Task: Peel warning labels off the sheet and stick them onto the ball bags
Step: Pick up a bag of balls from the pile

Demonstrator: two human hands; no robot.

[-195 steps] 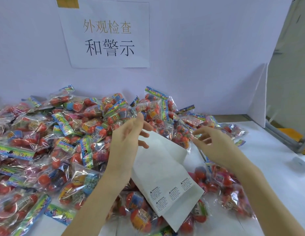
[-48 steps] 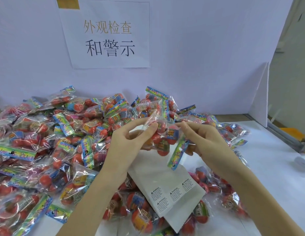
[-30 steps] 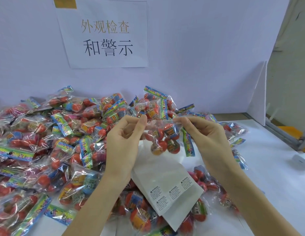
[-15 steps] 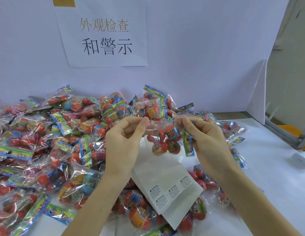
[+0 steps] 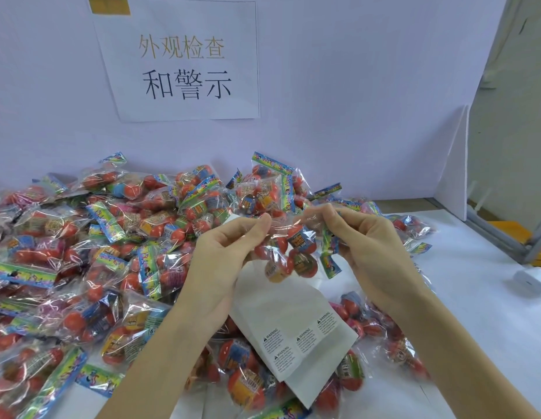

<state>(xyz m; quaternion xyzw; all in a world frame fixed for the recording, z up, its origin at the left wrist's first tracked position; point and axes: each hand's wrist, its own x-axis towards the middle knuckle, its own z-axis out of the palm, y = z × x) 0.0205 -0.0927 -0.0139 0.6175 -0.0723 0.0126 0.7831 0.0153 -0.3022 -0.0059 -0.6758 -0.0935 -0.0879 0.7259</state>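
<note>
1. Above the label sheet (image 5: 290, 322), the left hand (image 5: 224, 252) and right hand (image 5: 366, 246) are pinching one ball bag (image 5: 289, 252) by its upper edge.
2. Four warning labels (image 5: 299, 337) are remaining unpeeled.
3. Many bags (image 5: 91, 252) are lying heaped, probably awaiting labels.

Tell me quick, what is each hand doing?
Left hand: pinching the ball bag by its top edge.
Right hand: pinching the same bag's other top corner.

Factory packing station; bagged-toy heap (image 5: 118, 243); posted inspection sign (image 5: 184, 65)
</note>
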